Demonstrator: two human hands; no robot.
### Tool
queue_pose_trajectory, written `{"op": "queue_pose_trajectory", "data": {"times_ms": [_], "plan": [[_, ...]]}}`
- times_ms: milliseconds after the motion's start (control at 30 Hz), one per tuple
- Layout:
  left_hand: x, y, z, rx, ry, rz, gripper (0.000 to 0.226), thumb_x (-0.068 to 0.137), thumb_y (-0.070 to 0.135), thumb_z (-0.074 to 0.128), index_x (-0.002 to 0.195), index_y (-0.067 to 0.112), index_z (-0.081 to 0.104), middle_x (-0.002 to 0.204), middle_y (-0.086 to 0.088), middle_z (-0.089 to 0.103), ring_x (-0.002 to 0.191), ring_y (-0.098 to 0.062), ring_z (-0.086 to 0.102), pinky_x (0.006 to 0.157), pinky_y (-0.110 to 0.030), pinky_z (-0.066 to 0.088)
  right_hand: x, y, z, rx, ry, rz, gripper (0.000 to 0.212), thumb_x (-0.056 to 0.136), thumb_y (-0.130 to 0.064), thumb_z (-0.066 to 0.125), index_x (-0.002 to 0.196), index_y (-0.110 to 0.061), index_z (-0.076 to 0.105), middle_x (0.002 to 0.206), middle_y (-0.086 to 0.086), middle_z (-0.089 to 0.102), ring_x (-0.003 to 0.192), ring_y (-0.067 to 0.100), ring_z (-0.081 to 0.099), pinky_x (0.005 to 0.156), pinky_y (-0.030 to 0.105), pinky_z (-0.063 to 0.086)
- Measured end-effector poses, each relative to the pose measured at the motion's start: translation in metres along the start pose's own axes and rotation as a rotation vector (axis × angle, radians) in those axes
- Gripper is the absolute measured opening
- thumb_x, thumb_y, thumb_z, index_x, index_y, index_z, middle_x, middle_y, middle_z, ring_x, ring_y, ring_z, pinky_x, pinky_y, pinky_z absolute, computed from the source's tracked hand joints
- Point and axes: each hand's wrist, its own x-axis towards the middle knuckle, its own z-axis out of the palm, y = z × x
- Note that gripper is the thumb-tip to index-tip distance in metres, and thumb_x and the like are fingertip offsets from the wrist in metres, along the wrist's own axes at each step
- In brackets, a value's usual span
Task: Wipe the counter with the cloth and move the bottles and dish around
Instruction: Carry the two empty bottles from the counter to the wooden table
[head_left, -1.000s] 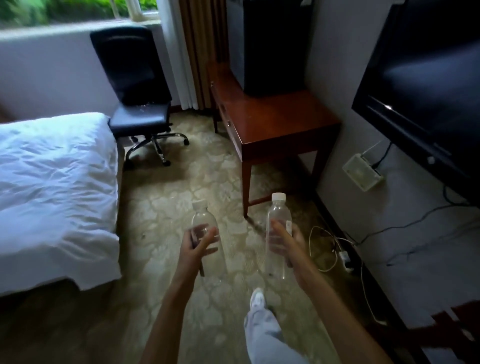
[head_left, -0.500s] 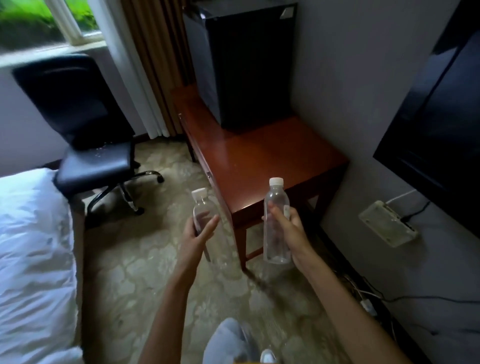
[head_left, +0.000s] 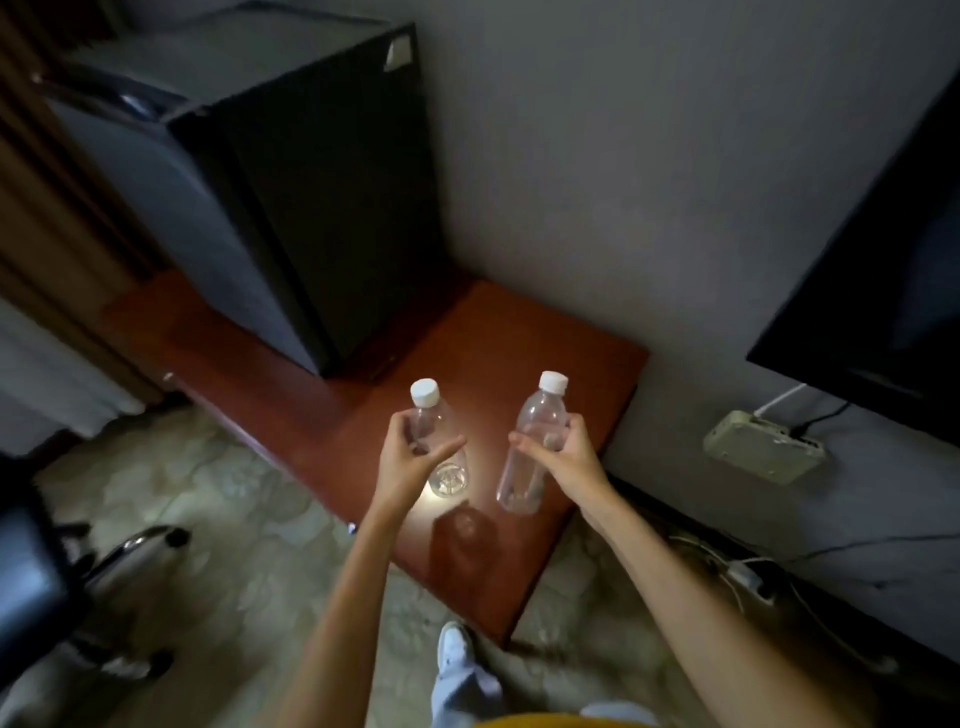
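I carry two clear plastic bottles with white caps over a reddish-brown wooden counter (head_left: 519, 364). My left hand (head_left: 410, 462) grips the left bottle (head_left: 434, 431) around its middle, its base just above the wood. My right hand (head_left: 563, 457) grips the right bottle (head_left: 530, 452), which tilts slightly with its cap leaning right. Both bottles look empty. No cloth or dish is in view.
A black mini fridge (head_left: 291, 171) stands on the back left of the counter. A wall-mounted TV (head_left: 883, 270) hangs at the right, with a white router (head_left: 763, 452) and cables below it. An office chair base (head_left: 130, 551) sits on the floor at left.
I have stepped up to the counter; it now lies directly under my hands. Both bottles have moved forward from over the floor to above the wood, still held.
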Motion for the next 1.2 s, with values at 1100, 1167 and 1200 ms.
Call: {"op": "queue_pose_trajectory", "data": {"times_ms": [1100,1167,1200], "plan": [[0.185,-0.052,0.047,0.208,-0.359,-0.063,0.098,0.059,0.007,0.099,0.139,0.006,0.042,0.129,-0.001,0.055,0.114,-0.014,0.059,0.087,-0.015,0.049,0.123,0.075,0.02,-0.264,0.346,0.003,0.118,0.05,-0.032,0.101,0.148,-0.023,0.036,0.152,-0.002,0.048,0.139,0.01,0.045,0.114,0.031,0.037],[0.159,-0.059,0.042,0.154,-0.226,-0.156,0.094,0.063,-0.001,0.096,0.14,0.004,0.041,0.132,-0.004,0.051,0.115,-0.016,0.057,0.08,-0.011,0.051,0.108,0.085,0.007,-0.22,0.358,0.014,0.117,0.05,-0.033,0.101,0.147,-0.024,0.037,0.153,-0.004,0.047,0.138,0.008,0.045,0.112,0.029,0.038],[0.141,-0.065,0.04,0.139,-0.161,-0.198,0.086,0.067,-0.002,0.094,0.136,0.005,0.044,0.127,-0.007,0.054,0.11,-0.019,0.061,0.077,-0.013,0.053,0.097,0.091,0.002,-0.19,0.369,0.021,0.113,0.053,-0.033,0.1,0.147,-0.025,0.038,0.152,-0.006,0.047,0.136,0.007,0.045,0.11,0.027,0.038]]}}
